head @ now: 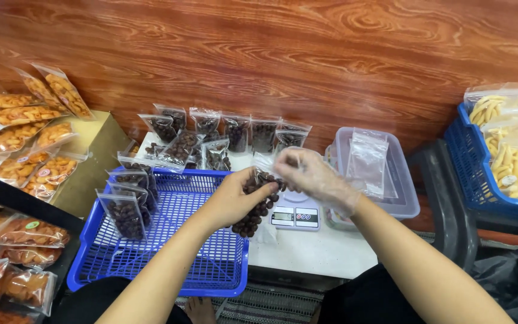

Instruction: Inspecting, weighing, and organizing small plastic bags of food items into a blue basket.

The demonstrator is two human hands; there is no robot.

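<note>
Dark round sweets in a clear pouch [258,207]: my left hand [235,201] grips it, gloved right hand [313,177] pinches its mouth at twelve o'clock; I'd keep it upright.

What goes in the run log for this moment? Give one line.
left hand: holds bag of dark round snacks | right hand, gloved: pinches bag top | kitchen scale beneath | blue basket alongside

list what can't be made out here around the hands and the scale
Head view:
- Scale platform: hidden behind both hands.
- Bag of dark round snacks: top covered by left hand and gloved right hand; whether sealed can't be told.
- Scale display: too small to read.
</note>
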